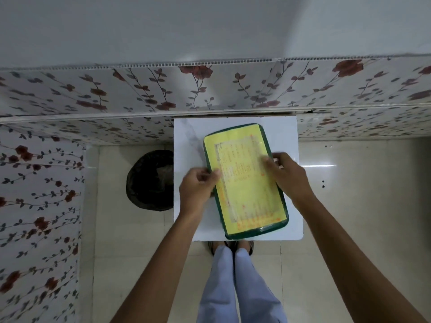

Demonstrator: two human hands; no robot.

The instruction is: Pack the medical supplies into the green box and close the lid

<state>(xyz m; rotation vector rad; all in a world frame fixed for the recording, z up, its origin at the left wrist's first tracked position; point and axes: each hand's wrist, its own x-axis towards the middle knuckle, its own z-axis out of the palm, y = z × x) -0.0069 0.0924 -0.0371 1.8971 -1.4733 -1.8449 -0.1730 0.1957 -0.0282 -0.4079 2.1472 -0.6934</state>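
The green box [245, 180] lies on a small white table [189, 136], its long axis running away from me. Its lid is down and carries a yellow printed label with red and dark text. My left hand [198, 190] grips the box's left edge, fingers curled over the rim. On the opposite side my right hand [286, 176] holds the right edge, thumb resting on the lid. No medical supplies are visible; whatever the box contains is hidden under the lid.
A black bin [151, 180] lined with a bag stands on the tiled floor left of the table. Floral-patterned panels [140, 94] run behind the table and along the left. My legs and sandalled feet [231, 247] are just under the table's near edge.
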